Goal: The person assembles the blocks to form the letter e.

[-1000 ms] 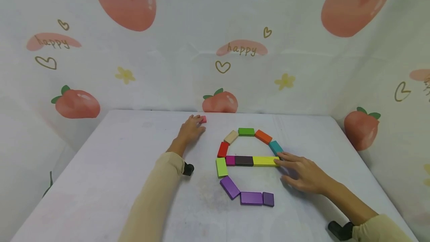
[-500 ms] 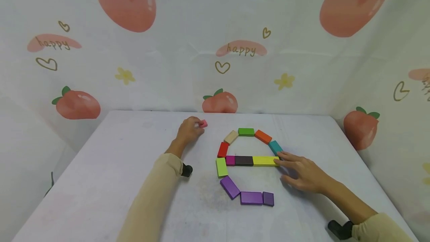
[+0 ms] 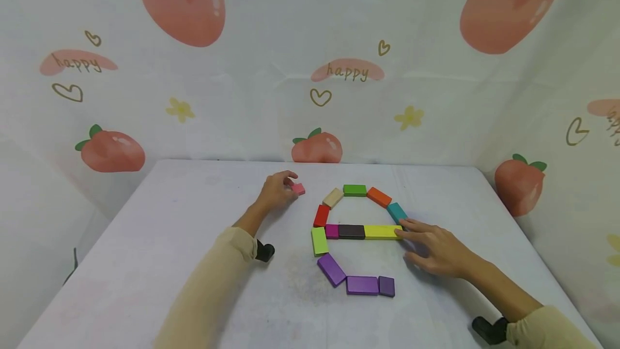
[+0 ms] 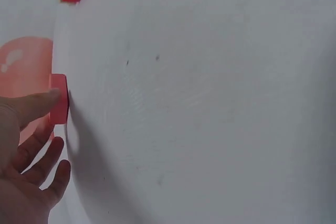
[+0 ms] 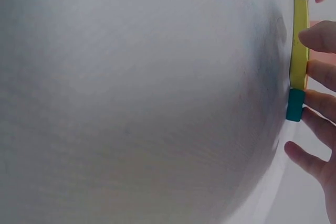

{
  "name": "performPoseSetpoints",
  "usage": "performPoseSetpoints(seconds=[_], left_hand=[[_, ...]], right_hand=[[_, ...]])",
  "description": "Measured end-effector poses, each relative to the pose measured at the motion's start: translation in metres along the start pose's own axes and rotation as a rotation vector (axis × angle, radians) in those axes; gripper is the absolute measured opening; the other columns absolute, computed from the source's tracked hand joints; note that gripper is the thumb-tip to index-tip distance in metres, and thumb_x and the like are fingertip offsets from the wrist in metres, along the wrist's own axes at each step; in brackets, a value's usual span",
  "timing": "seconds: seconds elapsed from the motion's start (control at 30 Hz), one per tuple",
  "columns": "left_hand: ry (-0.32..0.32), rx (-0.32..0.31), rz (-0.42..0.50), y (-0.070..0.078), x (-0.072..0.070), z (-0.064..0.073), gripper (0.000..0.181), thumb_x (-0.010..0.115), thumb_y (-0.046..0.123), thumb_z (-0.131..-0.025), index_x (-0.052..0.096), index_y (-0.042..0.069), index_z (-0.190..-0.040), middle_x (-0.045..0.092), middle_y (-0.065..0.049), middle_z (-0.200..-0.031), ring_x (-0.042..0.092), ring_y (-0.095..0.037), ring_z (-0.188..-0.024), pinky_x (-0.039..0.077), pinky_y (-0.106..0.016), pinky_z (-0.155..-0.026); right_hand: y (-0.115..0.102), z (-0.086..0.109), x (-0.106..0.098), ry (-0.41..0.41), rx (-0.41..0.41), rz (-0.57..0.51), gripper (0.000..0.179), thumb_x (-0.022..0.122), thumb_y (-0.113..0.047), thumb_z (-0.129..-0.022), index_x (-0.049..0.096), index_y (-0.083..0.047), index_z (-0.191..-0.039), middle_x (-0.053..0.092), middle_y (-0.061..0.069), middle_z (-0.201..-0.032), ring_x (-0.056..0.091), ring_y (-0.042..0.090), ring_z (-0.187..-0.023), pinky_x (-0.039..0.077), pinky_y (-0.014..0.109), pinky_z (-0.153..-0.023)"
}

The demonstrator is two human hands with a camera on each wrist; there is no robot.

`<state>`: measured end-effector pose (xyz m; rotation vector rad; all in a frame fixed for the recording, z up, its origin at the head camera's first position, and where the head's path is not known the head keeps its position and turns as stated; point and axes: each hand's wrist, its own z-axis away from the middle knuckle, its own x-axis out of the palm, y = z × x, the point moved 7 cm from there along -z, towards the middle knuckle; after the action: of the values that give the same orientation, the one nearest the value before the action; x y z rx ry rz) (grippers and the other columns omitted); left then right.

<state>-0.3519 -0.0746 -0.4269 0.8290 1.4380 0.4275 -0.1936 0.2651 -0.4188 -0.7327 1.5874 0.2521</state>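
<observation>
My left hand (image 3: pixel 277 190) pinches a small pink block (image 3: pixel 298 189) between thumb and fingers, left of the top of a curve of coloured blocks. In the left wrist view the thumb lies against the pink block (image 4: pixel 59 100), and the other fingertips are spread below it. My right hand (image 3: pixel 438 249) rests at the curve's right side, fingers extended and spread. Its fingertips meet the end of the long yellow block (image 3: pixel 381 232) and the lower end of the teal block (image 3: pixel 396 213). The right wrist view shows the yellow block (image 5: pixel 298 45) butted against the teal block (image 5: pixel 295 105).
Flat blocks on the white table (image 3: pixel 160 273) form a lowercase "e": green (image 3: pixel 355 190), orange (image 3: pixel 379 196), beige (image 3: pixel 333 197), red (image 3: pixel 322 215), lime (image 3: pixel 319 242), magenta (image 3: pixel 332 231), black (image 3: pixel 351 232) and several purple (image 3: pixel 362 285). A printed cloth (image 3: pixel 252 101) hangs behind.
From near the table's back edge, my left hand has brought the pink block toward me and slightly right. My right hand and the arranged blocks have stayed put.
</observation>
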Motion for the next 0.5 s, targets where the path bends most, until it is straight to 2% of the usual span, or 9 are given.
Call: performPoseSetpoints(seconds=[0.2, 0.33, 0.5], left_hand=[[-0.006, 0.062, 0.076, 0.015, 0.011, 0.009, 0.045, 0.077, 0.006, -0.085, 0.062, 0.002, -0.127, 0.069, -0.01, -0.105, 0.062, -0.026, -0.104, 0.055, -0.038, -0.09], [-0.018, 0.143, 0.114, 0.035, 0.023, 0.019, 0.044, 0.079, 0.009, -0.084, 0.063, 0.001, -0.124, 0.07, -0.008, -0.099, 0.064, -0.025, -0.104, 0.056, -0.037, -0.087], [-0.093, 0.211, 0.145, 0.066, 0.046, 0.036, 0.047, 0.082, 0.013, -0.082, 0.063, 0.001, -0.123, 0.068, -0.002, -0.096, 0.064, -0.022, -0.101, 0.056, -0.027, -0.079]], right_hand=[[0.0, -0.001, 0.0, -0.004, -0.002, -0.001, 0.046, 0.074, -0.026, -0.085, 0.069, -0.01, -0.128, 0.057, 0.016, -0.14, 0.056, 0.041, -0.125, 0.051, 0.061, -0.09], [0.0, 0.0, 0.0, 0.0, -0.004, 0.004, 0.046, 0.075, -0.026, -0.085, 0.069, -0.01, -0.128, 0.057, 0.016, -0.14, 0.056, 0.04, -0.125, 0.051, 0.061, -0.09], [0.0, 0.0, 0.0, 0.004, -0.004, 0.003, 0.046, 0.075, -0.027, -0.085, 0.069, -0.01, -0.128, 0.057, 0.016, -0.14, 0.056, 0.04, -0.125, 0.051, 0.061, -0.09]])
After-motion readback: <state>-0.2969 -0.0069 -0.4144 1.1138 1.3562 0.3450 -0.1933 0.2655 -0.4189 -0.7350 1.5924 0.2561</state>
